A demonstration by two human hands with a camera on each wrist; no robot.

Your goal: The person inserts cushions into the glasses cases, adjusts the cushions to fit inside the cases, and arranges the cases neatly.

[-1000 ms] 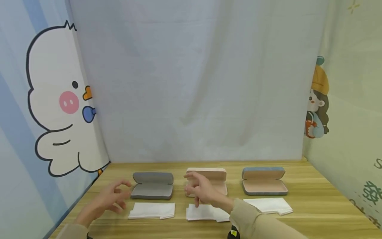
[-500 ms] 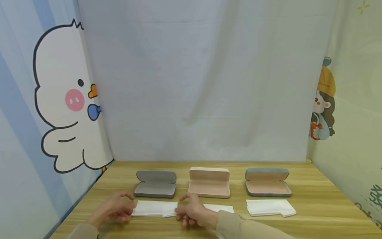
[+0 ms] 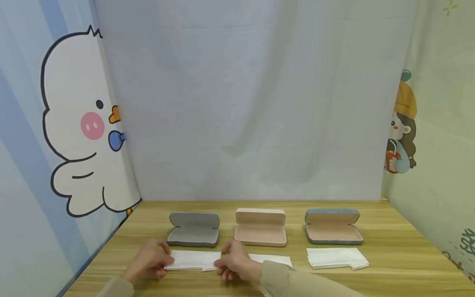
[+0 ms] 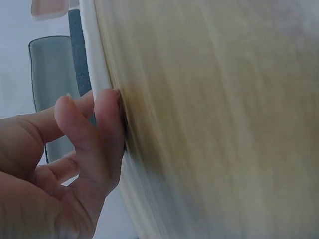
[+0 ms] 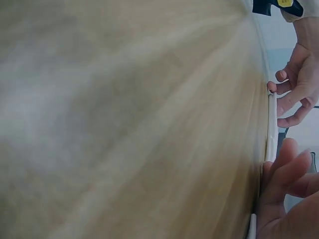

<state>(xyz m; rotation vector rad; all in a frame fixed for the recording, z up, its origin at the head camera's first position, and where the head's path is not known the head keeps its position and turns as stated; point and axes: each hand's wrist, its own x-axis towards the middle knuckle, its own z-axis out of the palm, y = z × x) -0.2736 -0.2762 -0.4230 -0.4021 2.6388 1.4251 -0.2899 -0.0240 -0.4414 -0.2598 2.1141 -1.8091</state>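
Note:
A folded white cloth [image 3: 193, 259] lies on the table in front of the open grey glasses case [image 3: 193, 236]. My left hand [image 3: 151, 256] pinches its left end between thumb and fingers. At the opposite end, my right hand [image 3: 237, 260] grips the cloth's right edge. In the left wrist view, the left fingertips [image 4: 107, 99] close at the edge of the cloth [image 4: 94, 45], low over the wood. The right wrist view has the cloth [image 5: 272, 124] as a thin strip stretched between both hands. A second folded cloth [image 3: 272, 259] is partly hidden behind the right hand.
An open pink glasses case [image 3: 260, 236] stands at the middle of the wooden table [image 3: 389, 247], an open blue one [image 3: 334, 234] to its right. A third folded white cloth [image 3: 335, 258] lies before the blue case. Printed curtains enclose the table's back and sides.
My right hand has come down and left from over the pink case to the left cloth's right end. My left hand has moved right onto its left end. The view has shifted slightly.

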